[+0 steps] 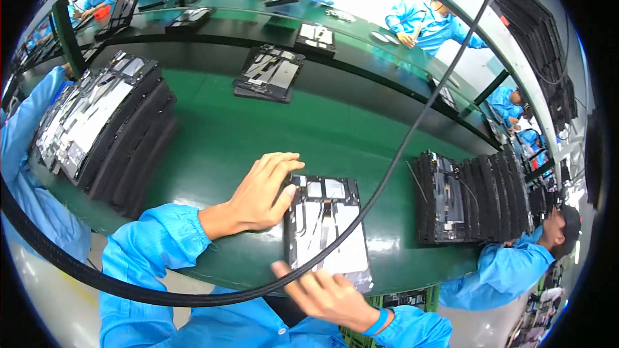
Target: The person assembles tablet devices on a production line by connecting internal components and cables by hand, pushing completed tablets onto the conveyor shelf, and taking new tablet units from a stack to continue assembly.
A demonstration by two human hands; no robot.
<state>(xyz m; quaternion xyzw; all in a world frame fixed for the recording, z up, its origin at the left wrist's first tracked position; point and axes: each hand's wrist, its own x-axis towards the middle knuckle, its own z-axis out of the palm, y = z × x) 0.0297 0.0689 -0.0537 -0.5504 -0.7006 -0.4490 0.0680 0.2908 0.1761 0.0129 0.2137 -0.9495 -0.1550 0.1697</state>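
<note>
An opened tablet (313, 225), its white battery cells and dark circuit parts exposed, lies flat on the green table in front of me. At its upper left corner is my left hand (261, 193), fingers apart and thumb along the tablet's edge, gripping nothing. My right hand (329, 299), with a blue wristband (377, 321), hovers around the tablet's near edge. Its fingers are spread, slightly blurred, and nothing shows in them. Whether the right fingertips touch the tablet I cannot tell.
A thick black cable (213, 298) arcs across the foreground and passes over the tablet. To the left stands a tall stack of tablets in black trays (135, 129); on the right, black trays (477, 196) stand in a row. More opened tablets (269, 72) lie farther back. Co-workers in blue surround the table.
</note>
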